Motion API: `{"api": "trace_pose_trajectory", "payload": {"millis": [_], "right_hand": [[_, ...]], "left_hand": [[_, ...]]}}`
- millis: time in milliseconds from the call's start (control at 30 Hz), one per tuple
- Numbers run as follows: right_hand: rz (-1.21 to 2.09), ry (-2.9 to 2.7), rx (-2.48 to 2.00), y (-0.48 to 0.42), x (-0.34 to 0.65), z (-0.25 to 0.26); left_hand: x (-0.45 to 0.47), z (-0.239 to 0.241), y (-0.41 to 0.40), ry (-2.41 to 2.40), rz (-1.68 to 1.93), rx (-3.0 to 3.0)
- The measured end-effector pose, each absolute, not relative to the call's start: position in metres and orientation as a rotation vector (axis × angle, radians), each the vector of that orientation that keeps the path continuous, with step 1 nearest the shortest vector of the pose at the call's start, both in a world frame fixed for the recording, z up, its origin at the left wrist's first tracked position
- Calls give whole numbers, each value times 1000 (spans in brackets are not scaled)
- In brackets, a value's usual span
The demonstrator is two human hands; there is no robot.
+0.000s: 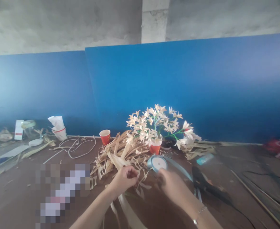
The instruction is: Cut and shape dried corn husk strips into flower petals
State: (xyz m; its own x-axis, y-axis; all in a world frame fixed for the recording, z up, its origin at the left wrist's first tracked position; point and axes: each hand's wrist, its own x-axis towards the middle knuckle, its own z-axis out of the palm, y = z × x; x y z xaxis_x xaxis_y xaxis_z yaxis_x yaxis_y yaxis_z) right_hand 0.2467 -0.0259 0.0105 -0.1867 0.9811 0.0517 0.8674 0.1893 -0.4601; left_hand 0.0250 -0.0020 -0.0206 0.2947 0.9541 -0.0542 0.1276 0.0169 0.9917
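My left hand (pixel 124 179) is closed in a pinch on a strip of dried corn husk, at the near edge of a pile of husks (pixel 117 154) on the brown table (pixel 23 197). Close to its right, my right hand (pixel 170 184) reaches toward a roll of pale blue ribbon (pixel 157 163); its fingers are turned away and blurred. Just behind the roll stands a bouquet of cream husk flowers (pixel 154 122) in an orange cup (pixel 155 148).
A second orange cup (pixel 105 136) and a loop of white cord (pixel 76 146) lie left of the pile. A dark glue gun (pixel 203 183) lies right of my right hand. Stacked cups (pixel 58 127) stand far left. A blue board (pixel 178 89) backs the table.
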Motion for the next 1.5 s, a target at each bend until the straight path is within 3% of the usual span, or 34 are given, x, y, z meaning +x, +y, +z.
{"api": "trace_pose_trajectory", "payload": {"millis": [233, 467, 1067, 1267, 1500], "right_hand": [[357, -2166, -1660, -27, 243, 9], [448, -2178, -1645, -23, 246, -2], [735, -2159, -1671, -19, 252, -6], [547, -2139, -1730, -22, 250, -6], [729, -2108, -1612, -23, 254, -7]], "left_hand": [[26, -2, -11, 1184, 663, 1707], [27, -15, -12, 1232, 585, 1886], [24, -17, -10, 1269, 579, 2220], [26, -12, -14, 1284, 593, 2255], [28, -14, -15, 1268, 660, 2275]]}}
